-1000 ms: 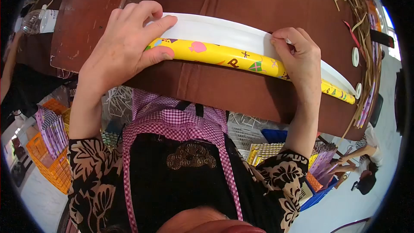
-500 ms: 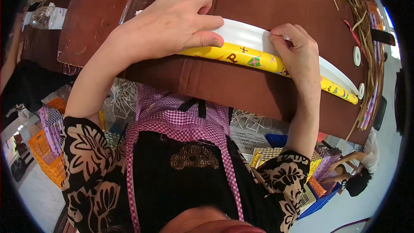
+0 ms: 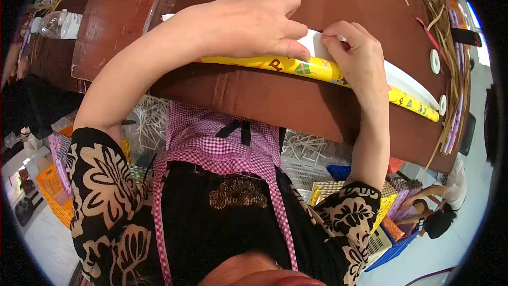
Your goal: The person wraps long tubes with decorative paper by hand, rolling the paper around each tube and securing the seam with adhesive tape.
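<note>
A long yellow patterned paper roll [image 3: 317, 69] lies across the brown table, with a white strip of its paper showing along the far side. My left hand [image 3: 264, 21] rests over the roll near its middle, fingers apart, with the thumb on the yellow surface and the forefinger on the white edge. Further right, my right hand [image 3: 357, 55] pinches the white edge between thumb and forefinger. My left forearm and hand hide much of the roll's left part.
Brown table [image 3: 275, 95] beneath. Thin strips [image 3: 444, 37] and two white rings [image 3: 434, 61] lie at the right. A plastic bottle [image 3: 55, 25] is at the left. An orange crate [image 3: 55, 193] and blue crate [image 3: 394, 251] stand below. Another person [image 3: 447, 206] is at lower right.
My left hand has slid rightward along the roll towards my right hand. My right hand keeps its pinch and has shifted slightly left.
</note>
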A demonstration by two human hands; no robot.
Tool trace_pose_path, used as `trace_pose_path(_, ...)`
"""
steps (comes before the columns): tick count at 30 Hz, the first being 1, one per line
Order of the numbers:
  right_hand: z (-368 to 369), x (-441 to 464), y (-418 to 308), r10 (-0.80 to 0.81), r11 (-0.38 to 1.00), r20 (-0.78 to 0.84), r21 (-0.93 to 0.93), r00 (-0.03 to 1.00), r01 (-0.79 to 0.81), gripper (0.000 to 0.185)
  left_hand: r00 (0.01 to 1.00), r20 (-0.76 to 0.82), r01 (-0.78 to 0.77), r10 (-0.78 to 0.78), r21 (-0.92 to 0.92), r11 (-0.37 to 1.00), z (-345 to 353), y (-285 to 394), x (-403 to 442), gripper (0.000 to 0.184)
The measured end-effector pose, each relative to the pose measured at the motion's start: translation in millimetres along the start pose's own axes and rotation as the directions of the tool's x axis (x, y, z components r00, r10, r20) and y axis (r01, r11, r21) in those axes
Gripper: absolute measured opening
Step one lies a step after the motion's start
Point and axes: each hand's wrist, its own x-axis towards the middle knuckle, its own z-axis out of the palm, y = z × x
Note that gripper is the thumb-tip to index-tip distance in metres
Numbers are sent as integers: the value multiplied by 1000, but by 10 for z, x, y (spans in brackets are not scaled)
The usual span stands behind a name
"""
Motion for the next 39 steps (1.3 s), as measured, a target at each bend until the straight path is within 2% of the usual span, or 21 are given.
trace_pose_path(5, 15, 18, 10, 7, 1000, -15, -16, 1000, -7, 11, 990, -132, -38, 41, 24, 999, 62, 240, -107, 36)
trace_pose_path(7, 20, 11, 27, -14, 999, -22, -32, 1000, 13, 12, 989, -148, 28, -9, 129, 991, 97, 331, -180, 36)
trace_pose_path(8, 31, 32, 14, -30, 999, -29, -40, 999, 28, 12, 978, -209, 15, 10, 117, 993, 154, 357, -195, 27)
trace_pose_path(11, 47, 91, 48, -52, 999, -18, -11, 998, 52, 9, 965, -259, -11, 36, 96, 995, 316, 288, -133, 19)
trace_pose_path(13, 91, 154, 77, -81, 991, -2, -108, 997, 80, 9, 964, -263, 2, 31, 127, 992, 366, 255, -151, 15)
trace_pose_path(17, 88, 208, -47, -11, 993, 53, -119, 999, 18, 8, 964, -265, 43, 23, 239, 970, 407, 203, -217, 14)
trace_pose_path(27, 140, 270, -206, 4, 982, 90, -189, 996, 13, 11, 938, -347, 71, 22, 254, 965, 442, 164, -327, 12)
trace_pose_path(30, 101, 233, -90, 53, 986, 129, -165, 990, -31, 11, 932, -362, 69, 32, 262, 963, 503, 212, -233, 13)
trace_pose_path(39, 47, 163, -2, 98, 995, 69, -14, 993, -97, 9, 914, -402, 63, 56, 277, 959, 514, 244, -128, 14)
